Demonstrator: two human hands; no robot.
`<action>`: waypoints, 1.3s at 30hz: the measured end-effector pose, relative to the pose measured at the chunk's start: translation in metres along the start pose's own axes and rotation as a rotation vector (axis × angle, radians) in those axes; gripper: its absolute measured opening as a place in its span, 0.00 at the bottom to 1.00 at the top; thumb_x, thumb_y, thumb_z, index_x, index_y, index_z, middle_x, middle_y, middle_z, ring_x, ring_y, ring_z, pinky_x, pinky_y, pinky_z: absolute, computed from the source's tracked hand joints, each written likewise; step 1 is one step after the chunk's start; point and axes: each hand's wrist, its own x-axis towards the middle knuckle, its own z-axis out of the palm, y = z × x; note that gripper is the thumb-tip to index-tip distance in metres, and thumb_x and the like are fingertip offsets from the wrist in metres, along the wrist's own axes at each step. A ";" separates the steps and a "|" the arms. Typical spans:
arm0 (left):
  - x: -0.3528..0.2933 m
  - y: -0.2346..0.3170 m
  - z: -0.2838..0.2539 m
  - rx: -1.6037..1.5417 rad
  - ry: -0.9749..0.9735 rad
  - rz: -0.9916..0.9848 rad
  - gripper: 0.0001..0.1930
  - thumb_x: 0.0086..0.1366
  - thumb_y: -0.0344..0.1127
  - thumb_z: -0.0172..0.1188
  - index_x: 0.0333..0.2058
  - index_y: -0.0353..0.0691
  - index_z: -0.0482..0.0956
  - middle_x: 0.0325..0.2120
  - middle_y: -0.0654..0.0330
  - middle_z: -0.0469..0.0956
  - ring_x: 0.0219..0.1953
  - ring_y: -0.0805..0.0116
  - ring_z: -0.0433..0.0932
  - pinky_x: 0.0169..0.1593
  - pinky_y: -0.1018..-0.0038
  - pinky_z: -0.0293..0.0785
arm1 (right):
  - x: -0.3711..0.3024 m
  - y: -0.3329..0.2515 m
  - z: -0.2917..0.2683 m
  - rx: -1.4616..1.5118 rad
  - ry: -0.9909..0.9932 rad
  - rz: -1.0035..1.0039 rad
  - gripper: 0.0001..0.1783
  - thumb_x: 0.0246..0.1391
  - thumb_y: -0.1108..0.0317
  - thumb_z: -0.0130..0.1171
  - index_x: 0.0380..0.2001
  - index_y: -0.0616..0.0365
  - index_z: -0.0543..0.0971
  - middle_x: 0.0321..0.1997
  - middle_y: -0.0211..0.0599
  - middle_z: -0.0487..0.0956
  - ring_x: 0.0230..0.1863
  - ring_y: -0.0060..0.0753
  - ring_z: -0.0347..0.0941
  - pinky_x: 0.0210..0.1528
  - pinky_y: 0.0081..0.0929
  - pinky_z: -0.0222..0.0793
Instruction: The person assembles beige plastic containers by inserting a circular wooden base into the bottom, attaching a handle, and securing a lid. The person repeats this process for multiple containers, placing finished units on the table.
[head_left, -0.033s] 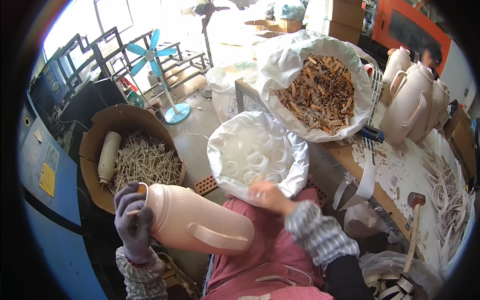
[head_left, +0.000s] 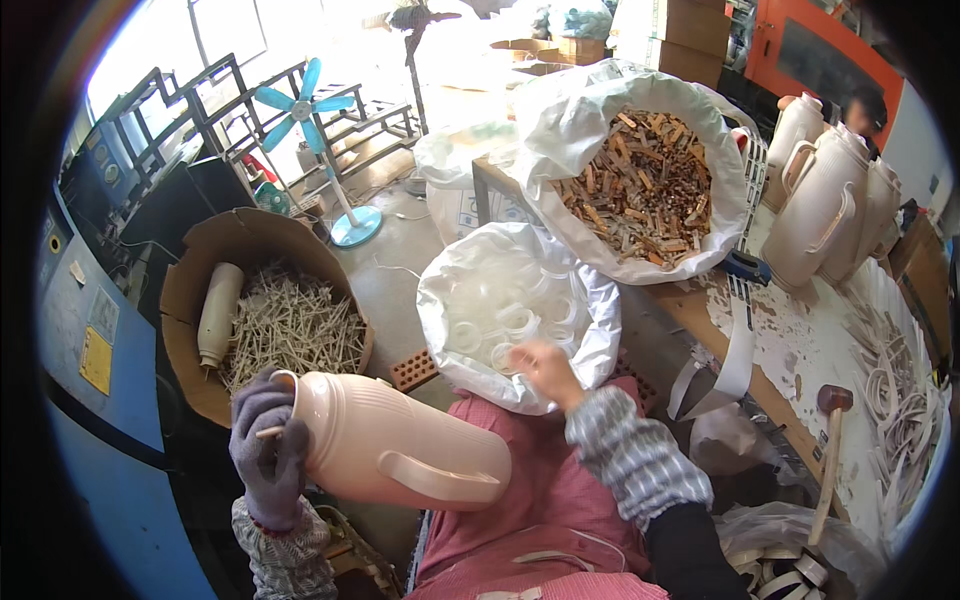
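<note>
My left hand, in a grey glove, is closed round the mouth end of a pale pink thermos jug casing. The casing lies tilted across my lap, its handle facing me and its base toward the right. A short pale stick pokes out between the gloved fingers. My bare right hand is over the near edge of a white sack holding many clear plastic rings. Its fingers are smeared by motion, and whether they hold a ring cannot be made out.
A cardboard box of thin plastic sprues stands left. Beyond the rings, a larger white sack holds brown-orange pieces. On the right bench are jug casings, a mallet and pale strips. A blue fan stands behind.
My right hand has shifted slightly right and up at the sack's near edge. The left hand and the jug casing have barely moved.
</note>
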 end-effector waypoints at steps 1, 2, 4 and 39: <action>0.003 0.005 -0.005 -0.027 -0.082 -0.041 0.09 0.60 0.34 0.62 0.30 0.33 0.77 0.34 0.51 0.78 0.40 0.52 0.76 0.55 0.53 0.70 | 0.015 0.025 0.005 -0.089 0.094 -0.061 0.11 0.52 0.65 0.61 0.36 0.58 0.82 0.36 0.44 0.80 0.38 0.47 0.76 0.42 0.37 0.72; 0.014 0.011 -0.005 -0.022 -0.153 0.009 0.07 0.60 0.33 0.61 0.30 0.33 0.78 0.34 0.51 0.78 0.39 0.53 0.77 0.52 0.57 0.71 | 0.031 0.051 0.007 -0.188 0.193 -0.124 0.11 0.50 0.66 0.62 0.36 0.59 0.82 0.36 0.45 0.80 0.36 0.47 0.77 0.42 0.37 0.72; 0.022 0.021 0.003 -0.106 -0.211 -0.134 0.07 0.59 0.32 0.61 0.31 0.33 0.78 0.33 0.50 0.78 0.40 0.54 0.77 0.49 0.61 0.72 | 0.034 0.077 0.022 -0.427 0.222 -0.182 0.12 0.50 0.68 0.61 0.37 0.59 0.82 0.38 0.44 0.80 0.37 0.47 0.77 0.42 0.37 0.72; 0.059 0.128 0.224 -0.383 -0.107 0.444 0.44 0.38 0.46 0.75 0.57 0.42 0.69 0.55 0.52 0.70 0.56 0.47 0.70 0.62 0.47 0.60 | -0.102 -0.155 -0.175 0.474 0.111 -0.093 0.16 0.60 0.81 0.49 0.52 0.63 0.69 0.50 0.39 0.75 0.51 0.29 0.75 0.54 0.28 0.72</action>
